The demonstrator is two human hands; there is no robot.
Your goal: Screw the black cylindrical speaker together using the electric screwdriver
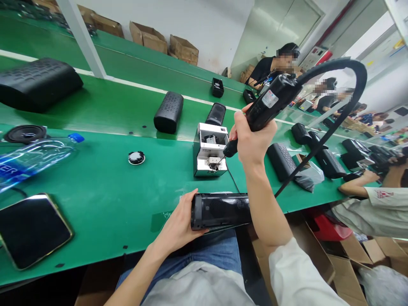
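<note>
Screwdriver (267,104) sits gripped in the right hand (251,140), tip dipped into the screw box (208,148) to pick up a screw; left hand (180,223) steadies the speaker (219,210) at the surface (105,191) edge.

Screw feeder (210,149) stands behind speaker shell (219,210); bottle (35,157) lies far left.

One electric screwdriver (270,102); one white screw feeder (210,151); one water bottle (35,157); one phone (32,229); two loose round speaker drivers, the larger (25,133), the smaller (137,157); three open cardboard boxes along the far wall, nearest (184,49); black speaker housings, at least seven, one held (219,210).
</note>
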